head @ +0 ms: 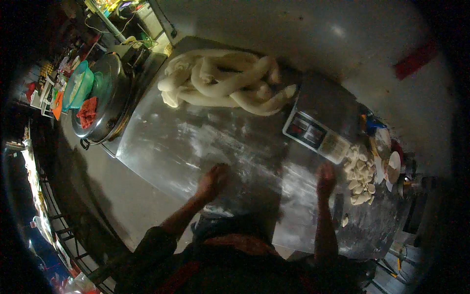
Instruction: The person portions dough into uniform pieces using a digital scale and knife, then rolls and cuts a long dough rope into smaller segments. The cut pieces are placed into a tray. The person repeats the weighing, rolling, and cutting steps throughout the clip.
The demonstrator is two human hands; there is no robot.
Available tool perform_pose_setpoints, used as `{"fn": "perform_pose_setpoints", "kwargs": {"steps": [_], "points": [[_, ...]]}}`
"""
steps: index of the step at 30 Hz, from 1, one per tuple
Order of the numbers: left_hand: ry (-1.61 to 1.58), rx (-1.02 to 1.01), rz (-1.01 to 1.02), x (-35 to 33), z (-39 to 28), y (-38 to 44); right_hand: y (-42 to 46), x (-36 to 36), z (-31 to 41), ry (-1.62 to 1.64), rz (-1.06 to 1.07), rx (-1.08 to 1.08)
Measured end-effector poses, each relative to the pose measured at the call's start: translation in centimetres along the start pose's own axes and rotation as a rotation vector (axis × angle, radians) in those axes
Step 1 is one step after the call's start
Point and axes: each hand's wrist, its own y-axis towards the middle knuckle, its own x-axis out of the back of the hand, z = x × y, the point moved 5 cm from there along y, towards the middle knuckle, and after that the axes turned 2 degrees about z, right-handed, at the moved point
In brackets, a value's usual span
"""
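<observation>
My left hand [214, 180] is over the floured metal worktop [165, 147], fingers curled and blurred. No held thing shows there, but the palm side is hidden. Farther right, my right hand [326, 179] is just on the near side of a digital scale [315, 136]. Blur and dim light hide whether its fingers hold anything. A pile of small cut dough pieces [360, 172] lies to the right of that hand, with one loose dough piece [344, 220] nearer me. Beyond my left hand, thick pale ropes of dough [227, 82] lie looped in a heap along the far edge.
On the left stands a large round pan with a shiny lid [110, 106]. A green plastic basket [78, 86] and a red cloth [87, 112] rest on it. Past the dough pieces, pale round containers [394, 167] crowd the right end. The worktop's near edge meets my body.
</observation>
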Motion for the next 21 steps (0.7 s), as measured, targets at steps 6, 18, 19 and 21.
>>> {"fn": "perform_pose_setpoints", "kwargs": {"steps": [6,18,19,21], "points": [[-0.026,-0.101,-0.321,12.7,8.1,11.0,7.0,-17.3,15.6,0.237,0.210,0.096],[0.557,-0.088,-0.363,26.8,17.9,26.8,32.0,-32.0,13.7,-0.290,0.352,0.157],[0.516,-0.044,-0.339,27.0,18.3,27.1,32.9,-32.4,14.0,-0.157,0.449,0.101],[0.541,-0.099,-0.359,27.6,18.1,27.5,33.3,-33.3,14.8,0.108,0.636,-0.040]]}}
